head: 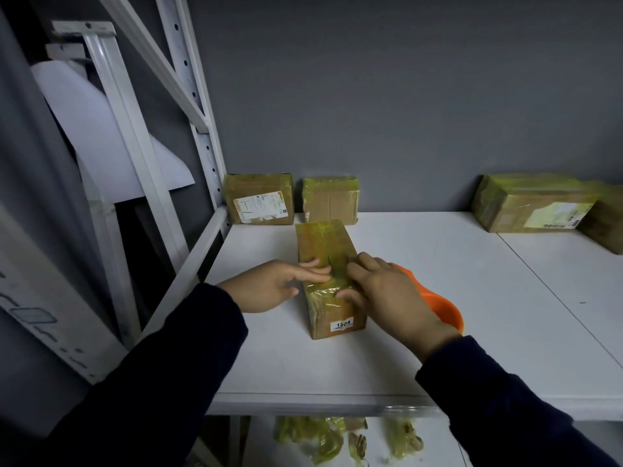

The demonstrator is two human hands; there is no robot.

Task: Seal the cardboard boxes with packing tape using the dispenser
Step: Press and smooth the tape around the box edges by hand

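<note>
Two hands [269, 284] [391, 298], seemingly flat, on box [323, 244]

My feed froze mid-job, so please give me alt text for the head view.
The left hand and right hand rest on a small tape-wrapped cardboard box on a white table. An orange tape dispenser lies beyond the right hand, partly hidden. More taped boxes stand along the grey wall.

White table [472, 315] — taped boxes [325, 251], centre and back edge — perhaps an orange dispenser [445, 308]
</note>
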